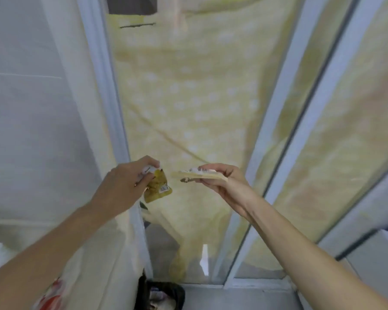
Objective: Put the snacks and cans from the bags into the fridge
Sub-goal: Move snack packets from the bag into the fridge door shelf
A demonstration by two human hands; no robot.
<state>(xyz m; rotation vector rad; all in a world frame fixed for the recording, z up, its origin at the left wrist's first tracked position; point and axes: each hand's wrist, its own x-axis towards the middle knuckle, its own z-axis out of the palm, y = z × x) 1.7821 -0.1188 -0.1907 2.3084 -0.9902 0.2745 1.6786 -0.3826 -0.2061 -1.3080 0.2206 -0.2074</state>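
My left hand grips a small olive-yellow snack packet that hangs down from my fingers, its barcode label showing. My right hand holds a flat pale-cream snack pack level, with a barcode on its top face. Both hands are raised at mid-height in the centre of the head view, about a hand's width apart, in front of a glass panel. The fridge interior is not visible. The frame is blurred.
A glass sliding door with pale frames fills the view, with a yellow dotted curtain behind it. A white wall stands at left. A black bag sits on the floor below; a white and red bag at bottom left.
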